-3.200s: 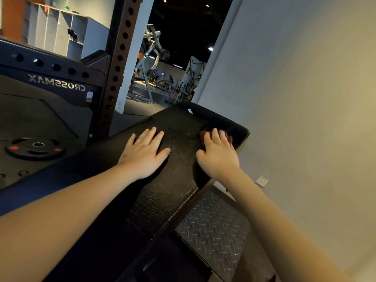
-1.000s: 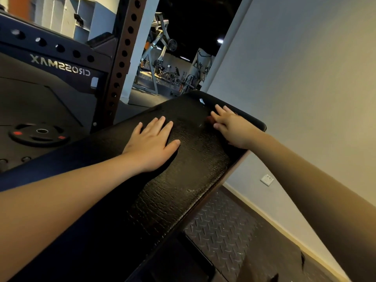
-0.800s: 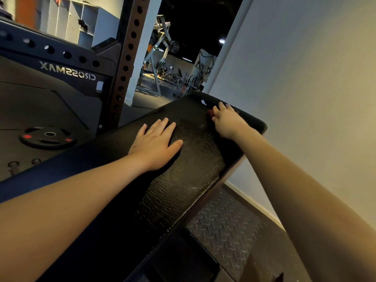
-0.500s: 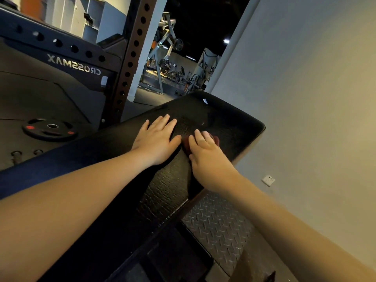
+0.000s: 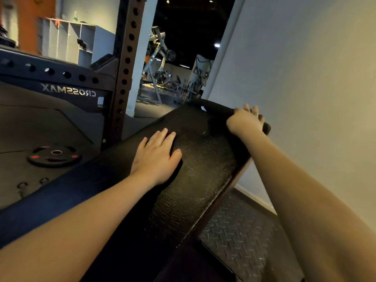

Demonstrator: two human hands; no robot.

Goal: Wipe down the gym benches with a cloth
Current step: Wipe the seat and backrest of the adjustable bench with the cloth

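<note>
Down at the near end of the bench pad (image 5: 193, 200): dull, dry-looking texture, so probably not wiped yet, though hard to call in such dim light. Further up, left hand (image 5: 156, 157) laid flat on the pad with straight fingers, gripping nothing, looks like plain bracing. Past that, a shiny, damp-looking patch (image 5: 203, 127) near the far end, so guessing wiped already. Right hand (image 5: 245, 121) out at the far right corner, with fingers draped over the edge. Can't see the cloth anywhere. Presumably tucked under that palm, but can't tell whether clamped on it or merely pressing.

Reckon roughly partway through: done with the top of the far end, busy on the corner and edge, yet to do the near stretch, the sides, and any other benches. Beyond the pad, rack upright (image 5: 124, 68) and, way back, more gym machines (image 5: 160, 74), too small to spot any benches among them.
</note>
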